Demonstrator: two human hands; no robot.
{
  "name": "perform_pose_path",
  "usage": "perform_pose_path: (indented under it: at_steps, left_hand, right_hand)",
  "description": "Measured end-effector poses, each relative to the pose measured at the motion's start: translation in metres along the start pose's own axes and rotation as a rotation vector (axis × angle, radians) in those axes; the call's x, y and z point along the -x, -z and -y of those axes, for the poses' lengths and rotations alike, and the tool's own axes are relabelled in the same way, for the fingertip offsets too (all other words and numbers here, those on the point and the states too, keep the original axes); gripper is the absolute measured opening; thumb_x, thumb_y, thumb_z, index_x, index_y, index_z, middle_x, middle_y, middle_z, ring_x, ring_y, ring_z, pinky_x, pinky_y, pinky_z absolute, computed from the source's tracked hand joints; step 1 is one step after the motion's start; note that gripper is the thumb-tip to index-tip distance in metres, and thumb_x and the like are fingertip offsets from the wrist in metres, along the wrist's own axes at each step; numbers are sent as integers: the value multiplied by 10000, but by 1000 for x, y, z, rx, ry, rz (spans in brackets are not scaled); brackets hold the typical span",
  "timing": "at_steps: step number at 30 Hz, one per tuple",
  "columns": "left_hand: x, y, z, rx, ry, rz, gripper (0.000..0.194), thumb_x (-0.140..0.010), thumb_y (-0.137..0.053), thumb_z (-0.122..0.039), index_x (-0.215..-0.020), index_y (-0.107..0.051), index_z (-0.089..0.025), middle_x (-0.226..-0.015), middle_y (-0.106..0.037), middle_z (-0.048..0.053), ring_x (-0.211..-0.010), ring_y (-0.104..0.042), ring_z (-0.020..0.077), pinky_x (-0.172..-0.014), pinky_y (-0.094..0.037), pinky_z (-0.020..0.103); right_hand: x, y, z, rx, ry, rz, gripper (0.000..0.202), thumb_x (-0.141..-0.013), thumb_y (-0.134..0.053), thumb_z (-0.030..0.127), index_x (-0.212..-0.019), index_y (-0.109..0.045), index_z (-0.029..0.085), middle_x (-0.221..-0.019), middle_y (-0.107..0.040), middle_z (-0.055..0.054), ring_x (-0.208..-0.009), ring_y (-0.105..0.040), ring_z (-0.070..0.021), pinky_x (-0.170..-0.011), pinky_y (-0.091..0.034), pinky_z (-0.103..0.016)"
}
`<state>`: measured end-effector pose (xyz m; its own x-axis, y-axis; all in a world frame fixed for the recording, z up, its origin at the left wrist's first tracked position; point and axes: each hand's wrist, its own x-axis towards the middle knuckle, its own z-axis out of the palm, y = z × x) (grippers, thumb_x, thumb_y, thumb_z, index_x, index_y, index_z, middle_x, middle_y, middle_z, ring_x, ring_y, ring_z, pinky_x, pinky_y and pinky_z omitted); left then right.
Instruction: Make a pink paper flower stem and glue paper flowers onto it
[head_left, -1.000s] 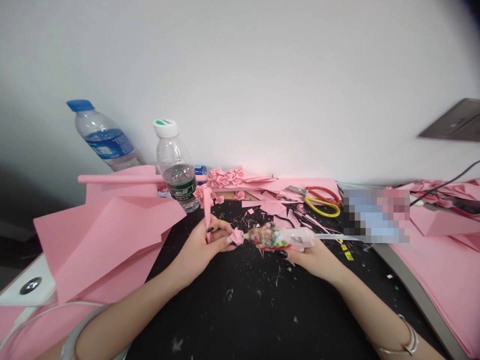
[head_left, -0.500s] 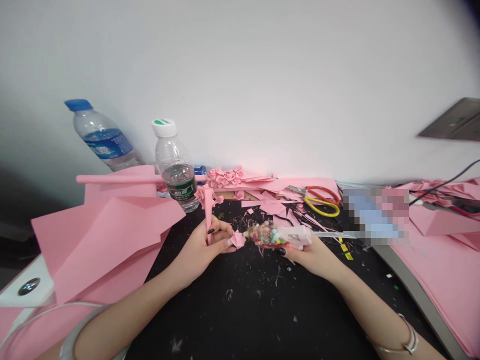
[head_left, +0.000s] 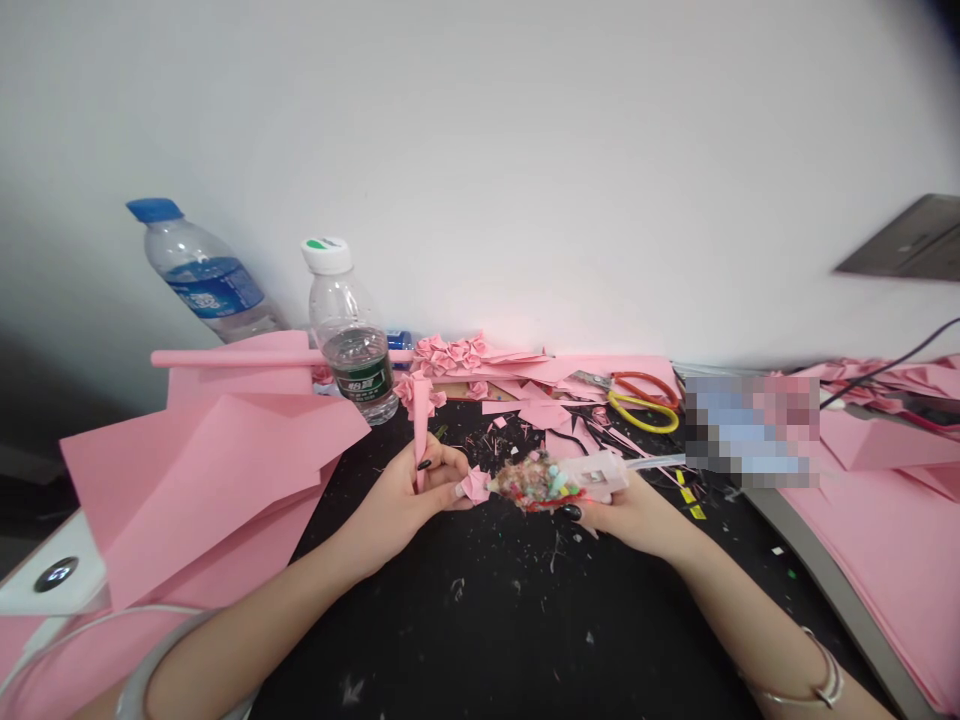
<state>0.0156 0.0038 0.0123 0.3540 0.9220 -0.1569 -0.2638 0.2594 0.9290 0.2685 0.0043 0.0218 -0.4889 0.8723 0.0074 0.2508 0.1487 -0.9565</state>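
Note:
My left hand (head_left: 401, 502) is closed around a slim rolled pink paper stick (head_left: 421, 425) that stands nearly upright. Its thumb and fingertips also pinch a small folded pink paper flower (head_left: 475, 486). In my right hand (head_left: 643, 515) is a white hot glue gun (head_left: 596, 474), its front crusted with old glue and coloured bits. The nozzle tip points left and meets the flower's right side, or sits very close to it. A clear glue stick (head_left: 652, 462) sticks out of the gun's back end. My right fingers are partly hidden beneath the gun.
Beyond my hands lie finished pink paper flowers (head_left: 450, 353), paper scraps (head_left: 544, 414) and scissors (head_left: 643, 402) with red and yellow handles. Two bottles, one white-capped (head_left: 351, 340) and one blue-capped (head_left: 206, 275), stand at the back left. Pink sheets (head_left: 217, 480) lie left; more (head_left: 885, 560) lie right.
The glue gun has shifted slightly and its rear has swung a little, staying at the flower. The paper stick in my left hand leans slightly further right.

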Motion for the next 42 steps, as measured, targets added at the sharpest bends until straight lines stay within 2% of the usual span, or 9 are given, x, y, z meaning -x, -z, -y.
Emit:
perform_pose_path:
  at_steps: [12,16,21,25,28,31,34,38,42]
  left_hand:
    - [1,-2,-3,-45,44,21,428,-701,-703,-92,-709,-291,-205,-798,-543,-57,-762,-589,83,-667,-531,198]
    - [1,-1,-1,-55,43,34,410,-721,-689,-82,-716,-296,-203,-814,-540,-53,-778,-584,79,-671,-532,190]
    - [0,0,-1,-34,28,6,404,-764,-663,-107,-718,-273,-204,-808,-541,-54,-790,-579,90,-744,-563,284]
    - [0,0,0,-36,-7,-29,403,-770,-659,-103,-722,-271,-204,-817,-542,-53,-812,-576,96,-773,-571,326]
    - [0,1,1,-31,-26,-39,404,-770,-662,-106,-720,-273,-202,-818,-547,-51,-807,-578,93,-786,-572,340]
    - [0,2,3,-28,-36,-47,400,-764,-674,-118,-727,-285,-200,-836,-559,-44,-834,-590,105,-799,-571,346]
    - [-1,2,7,-25,-24,-65,379,-763,-682,-141,-747,-308,-199,-884,-576,-30,-867,-608,122,-788,-573,328]
    - [1,-2,13,-6,2,-60,352,-774,-676,-167,-778,-326,-203,-933,-588,-24,-875,-626,126,-763,-576,298]
    - [5,-11,15,-16,33,-37,363,-771,-679,-178,-781,-317,-209,-913,-604,-22,-885,-630,138,-728,-577,278]
  right_hand:
    - [0,0,-5,21,-57,-22,210,-755,-619,367,-712,-543,177,-530,-448,47,-479,-391,-92,-459,-356,-206]
    - [-1,0,-4,140,-35,-110,158,-761,-593,336,-756,-575,179,-549,-487,34,-485,-413,-105,-460,-354,-217]
    - [-4,4,-1,497,15,-307,119,-779,-549,262,-826,-622,181,-675,-604,-4,-586,-524,-147,-545,-402,-244]
    - [-7,4,-7,747,56,-252,347,-749,-554,177,-1093,-600,178,-972,-670,-56,-811,-610,-202,-717,-456,-297]
    - [-6,2,-13,890,91,-219,482,-738,-556,160,-1219,-526,144,-1136,-616,-116,-1014,-565,-261,-871,-434,-383]
    - [-5,0,-11,964,138,-206,530,-746,-568,190,-1267,-484,141,-1188,-565,-140,-1089,-508,-295,-930,-398,-452]
    - [-4,-5,-3,901,241,-305,443,-761,-574,191,-1201,-529,165,-1171,-547,-132,-1092,-493,-283,-946,-385,-457]
    - [-2,-24,7,627,365,-347,227,-801,-562,149,-1020,-598,197,-990,-611,-80,-962,-558,-206,-839,-457,-344]
    - [2,-48,13,424,261,-294,196,-757,-635,142,-946,-630,194,-867,-640,-40,-787,-573,-164,-707,-463,-274]
